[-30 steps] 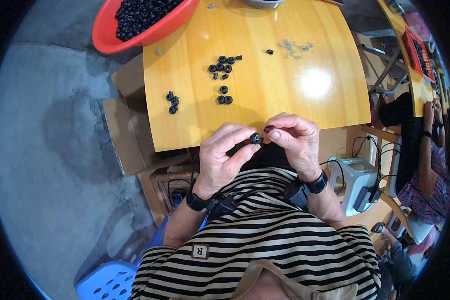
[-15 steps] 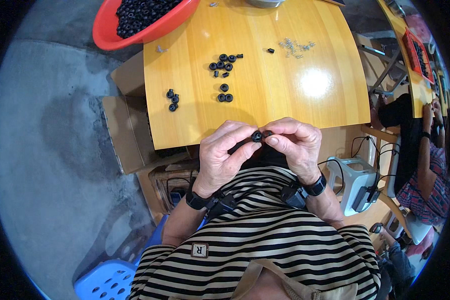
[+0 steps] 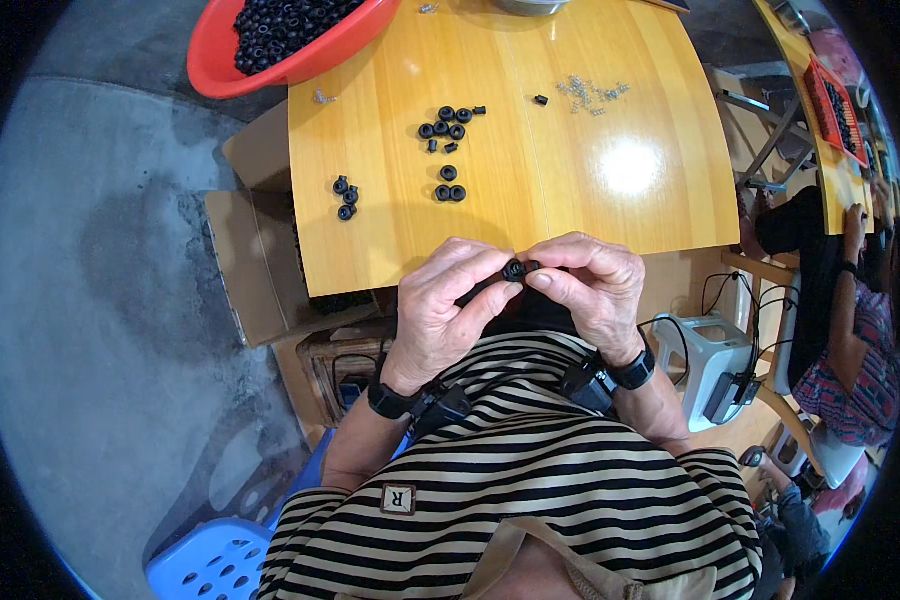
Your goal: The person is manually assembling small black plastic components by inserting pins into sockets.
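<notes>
In front of the table's near edge, my left hand (image 3: 440, 310) pinches a round black plastic piece with a hole (image 3: 513, 270) between thumb and fingertips. My right hand (image 3: 595, 292) closes on a small black plug-like piece (image 3: 532, 267), mostly covered by its fingertips. The two pieces meet or nearly meet. Beyond my hands, round black pieces (image 3: 449, 173) lie on the wooden table (image 3: 610, 215), with a cluster of more round and small cylindrical pieces (image 3: 441, 129) farther back. Stacked black pieces (image 3: 346, 197) stand to the left.
A red basin (image 3: 215, 60) heaped with black pieces sits at the far left. Small metal springs (image 3: 585, 93) lie scattered at the back right, near one black cylinder (image 3: 541, 100). A cardboard box (image 3: 255, 240) stands left of the table, a white stool (image 3: 712, 365) to the right. Another person (image 3: 850, 350) sits farther right.
My right fingertips have brought the small piece slightly closer to the round one. My left hand has barely moved. At the right, the other person's hand has shifted.
</notes>
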`<action>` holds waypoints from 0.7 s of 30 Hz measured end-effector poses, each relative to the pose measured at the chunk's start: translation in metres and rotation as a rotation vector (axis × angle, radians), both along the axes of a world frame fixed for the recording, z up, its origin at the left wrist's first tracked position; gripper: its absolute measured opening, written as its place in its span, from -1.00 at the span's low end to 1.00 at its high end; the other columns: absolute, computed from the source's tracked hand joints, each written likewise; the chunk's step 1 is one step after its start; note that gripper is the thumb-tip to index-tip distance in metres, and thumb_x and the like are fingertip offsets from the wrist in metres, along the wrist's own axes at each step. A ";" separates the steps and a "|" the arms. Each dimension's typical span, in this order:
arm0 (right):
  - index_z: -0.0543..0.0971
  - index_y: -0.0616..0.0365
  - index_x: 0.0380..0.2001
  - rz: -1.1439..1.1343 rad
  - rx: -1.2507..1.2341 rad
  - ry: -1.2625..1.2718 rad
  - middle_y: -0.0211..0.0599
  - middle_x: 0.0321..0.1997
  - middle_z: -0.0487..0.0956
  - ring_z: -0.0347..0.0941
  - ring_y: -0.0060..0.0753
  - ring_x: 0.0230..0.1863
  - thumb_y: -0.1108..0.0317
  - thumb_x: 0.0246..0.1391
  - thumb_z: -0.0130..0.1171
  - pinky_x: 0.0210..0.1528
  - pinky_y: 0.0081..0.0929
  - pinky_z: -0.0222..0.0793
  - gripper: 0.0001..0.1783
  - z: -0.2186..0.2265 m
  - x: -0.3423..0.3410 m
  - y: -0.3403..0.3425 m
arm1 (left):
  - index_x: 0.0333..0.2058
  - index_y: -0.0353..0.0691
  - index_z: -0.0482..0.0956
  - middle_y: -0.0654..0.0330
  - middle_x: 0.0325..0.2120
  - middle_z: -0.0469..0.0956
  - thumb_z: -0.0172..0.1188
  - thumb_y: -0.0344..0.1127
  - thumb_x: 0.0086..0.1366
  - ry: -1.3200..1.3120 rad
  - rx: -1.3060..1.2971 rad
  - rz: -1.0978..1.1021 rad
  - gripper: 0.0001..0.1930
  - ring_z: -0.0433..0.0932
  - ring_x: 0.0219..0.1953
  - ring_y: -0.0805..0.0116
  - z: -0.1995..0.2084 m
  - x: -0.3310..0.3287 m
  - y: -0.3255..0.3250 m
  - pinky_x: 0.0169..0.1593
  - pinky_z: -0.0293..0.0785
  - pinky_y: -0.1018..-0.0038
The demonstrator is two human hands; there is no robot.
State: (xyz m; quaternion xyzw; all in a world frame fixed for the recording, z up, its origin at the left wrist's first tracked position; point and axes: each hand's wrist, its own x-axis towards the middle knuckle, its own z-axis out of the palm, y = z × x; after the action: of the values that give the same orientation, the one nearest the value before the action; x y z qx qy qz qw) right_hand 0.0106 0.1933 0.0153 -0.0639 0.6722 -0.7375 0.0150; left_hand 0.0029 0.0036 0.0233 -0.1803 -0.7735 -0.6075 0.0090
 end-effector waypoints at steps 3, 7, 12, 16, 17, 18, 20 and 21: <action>0.66 0.29 -0.33 0.012 0.041 0.023 -0.10 -0.31 0.67 0.61 -0.36 -0.26 0.63 -0.08 0.35 -0.18 -0.50 0.53 -0.83 0.001 -0.001 0.001 | -0.22 -0.39 0.63 0.08 -0.35 0.63 0.37 -0.53 0.06 0.027 -0.099 0.002 -0.74 0.60 -0.29 0.27 0.007 -0.003 0.000 -0.20 0.52 0.47; 0.66 0.28 -0.33 0.025 0.093 0.056 -0.11 -0.32 0.67 0.61 -0.36 -0.27 0.61 -0.09 0.36 -0.20 -0.51 0.52 -0.82 0.002 -0.002 0.002 | -0.23 -0.36 0.63 0.08 -0.36 0.63 0.38 -0.52 0.04 0.072 -0.189 -0.011 -0.73 0.61 -0.32 0.24 0.013 -0.005 0.000 -0.22 0.53 0.45; 0.66 0.26 -0.34 0.030 0.200 0.159 -0.15 -0.36 0.66 0.61 -0.35 -0.33 0.58 -0.11 0.38 -0.25 -0.52 0.51 -0.81 0.007 -0.007 0.001 | -0.23 -0.34 0.64 0.07 -0.37 0.63 0.38 -0.52 0.03 0.106 -0.240 -0.007 -0.72 0.62 -0.34 0.23 0.013 -0.006 0.000 -0.24 0.53 0.44; 0.67 0.25 -0.32 0.044 0.277 0.156 -0.19 -0.40 0.65 0.59 -0.38 -0.37 0.56 -0.12 0.38 -0.30 -0.53 0.49 -0.80 0.010 -0.007 0.001 | -0.23 -0.33 0.62 0.07 -0.40 0.62 0.37 -0.53 0.03 0.062 -0.228 0.028 -0.73 0.61 -0.37 0.21 0.013 -0.004 0.001 -0.29 0.53 0.43; 0.67 0.25 -0.32 0.045 0.277 0.155 -0.19 -0.40 0.65 0.59 -0.38 -0.37 0.56 -0.12 0.38 -0.30 -0.53 0.49 -0.80 0.011 -0.007 0.001 | -0.23 -0.33 0.60 0.07 -0.42 0.60 0.36 -0.53 0.03 0.033 -0.217 0.037 -0.72 0.60 -0.38 0.15 0.013 -0.004 0.001 -0.32 0.52 0.39; 0.67 0.26 -0.32 0.045 0.286 0.140 -0.19 -0.40 0.65 0.59 -0.38 -0.37 0.56 -0.11 0.38 -0.30 -0.53 0.48 -0.80 0.011 -0.006 0.001 | -0.23 -0.33 0.60 0.07 -0.42 0.60 0.36 -0.53 0.03 0.033 -0.218 0.037 -0.72 0.60 -0.38 0.15 0.013 -0.004 0.001 -0.32 0.52 0.39; 0.67 0.26 -0.31 0.046 0.294 0.125 -0.19 -0.39 0.65 0.59 -0.39 -0.36 0.55 -0.10 0.37 -0.31 -0.54 0.47 -0.80 0.011 -0.006 0.001 | -0.23 -0.31 0.60 0.08 -0.42 0.60 0.37 -0.53 0.03 0.057 -0.197 0.037 -0.72 0.59 -0.39 0.17 0.010 -0.004 0.001 -0.33 0.51 0.39; 0.67 0.26 -0.31 0.050 0.273 0.124 -0.19 -0.38 0.65 0.59 -0.39 -0.35 0.55 -0.09 0.37 -0.30 -0.55 0.47 -0.80 0.011 -0.006 0.002 | -0.23 -0.31 0.60 0.08 -0.42 0.60 0.37 -0.53 0.03 0.057 -0.197 0.037 -0.72 0.59 -0.39 0.17 0.009 -0.004 0.001 -0.33 0.51 0.39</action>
State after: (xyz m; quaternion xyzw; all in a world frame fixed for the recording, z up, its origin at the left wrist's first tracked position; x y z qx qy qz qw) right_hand 0.0050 0.1948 0.0259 -0.1234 0.7640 -0.6333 0.0003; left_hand -0.0009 0.0046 0.0325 -0.1833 -0.8321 -0.5229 0.0243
